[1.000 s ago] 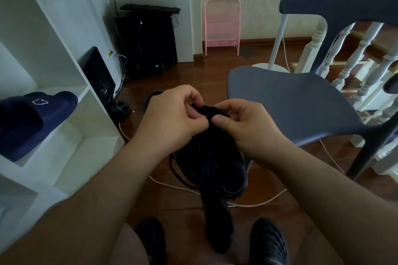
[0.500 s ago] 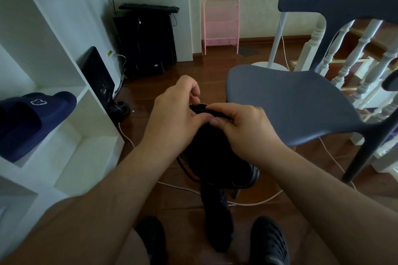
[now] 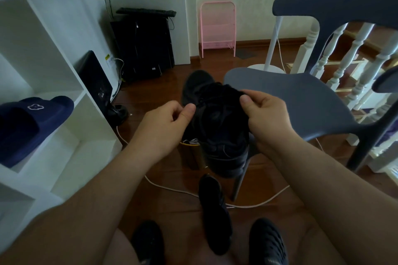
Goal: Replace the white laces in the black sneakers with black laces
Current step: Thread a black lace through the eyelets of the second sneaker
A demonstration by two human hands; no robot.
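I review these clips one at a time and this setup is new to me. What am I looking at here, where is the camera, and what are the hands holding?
There is no machine: a person wears a wide-angle camera on the head, looking down at their own arms. The left hand and right hand each pinch what looks like a black lace at the black sneaker, held up between them; dark on dark, so the lace itself is hard to make out. Behind is a grey chair. Another black sneaker lies on the wooden floor. A navy slipper sits on the white shelf.
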